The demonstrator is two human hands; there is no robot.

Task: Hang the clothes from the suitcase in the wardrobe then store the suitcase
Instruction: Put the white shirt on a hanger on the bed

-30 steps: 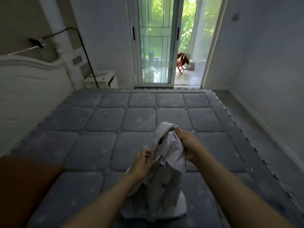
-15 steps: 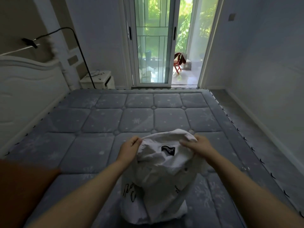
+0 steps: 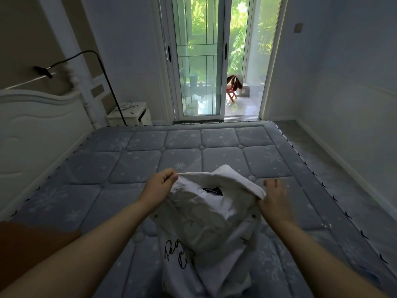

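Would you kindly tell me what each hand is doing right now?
Left hand: pinching the white shirt at its collar edge.
Right hand: gripping the collar's other side.

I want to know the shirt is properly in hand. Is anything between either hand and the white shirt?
Nothing visible. The left hand pinches the collar of the white shirt directly, and the right hand holds the collar's other end. No hanger or wardrobe is in view.

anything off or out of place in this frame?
Nothing damaged or spilled. Oddities: the white shirt is crumpled, held up by its collar over the bare mattress by left hand and right hand; no hanger, suitcase or wardrobe in view. The sliding door stands partly open.
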